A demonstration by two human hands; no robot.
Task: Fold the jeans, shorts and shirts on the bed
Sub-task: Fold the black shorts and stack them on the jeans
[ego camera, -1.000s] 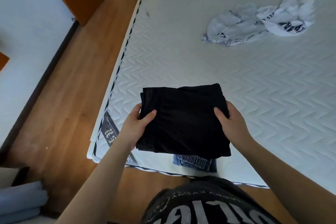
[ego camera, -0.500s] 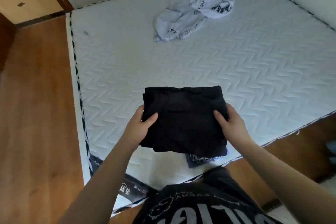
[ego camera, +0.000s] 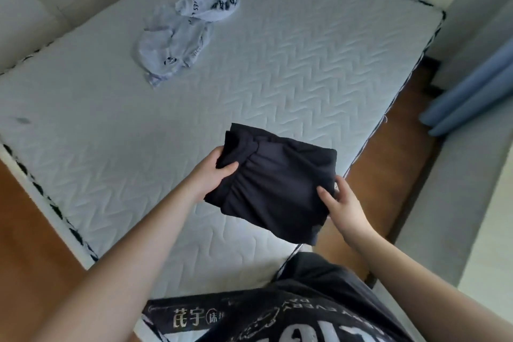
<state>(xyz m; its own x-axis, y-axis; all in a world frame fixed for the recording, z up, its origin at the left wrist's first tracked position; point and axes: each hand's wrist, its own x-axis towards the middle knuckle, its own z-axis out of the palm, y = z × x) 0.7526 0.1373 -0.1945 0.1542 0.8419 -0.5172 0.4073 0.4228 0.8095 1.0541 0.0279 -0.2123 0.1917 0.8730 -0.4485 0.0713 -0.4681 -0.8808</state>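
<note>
A folded black garment [ego camera: 277, 183] with a gathered waistband hangs above the near right part of the bed [ego camera: 277, 78]. My left hand [ego camera: 212, 172] grips its left edge, thumb on top. My right hand [ego camera: 340, 203] holds its right edge, thumb on top and fingers underneath. Two crumpled white shirts with dark print [ego camera: 188, 28] lie together at the far side of the mattress. The folded jeans seen under the black garment a moment ago are hidden or out of view.
The bed's right edge [ego camera: 372, 133] borders a strip of wooden floor [ego camera: 399, 147]. Blue curtains [ego camera: 472, 86] hang at the right. Wooden floor also lies left of the bed [ego camera: 25, 230]. A label [ego camera: 194, 316] marks the mattress's near corner.
The view has swung to the right along the bed. Both hands have carried the black garment to the right, toward the bed's right edge; the denim beneath it no longer shows.
</note>
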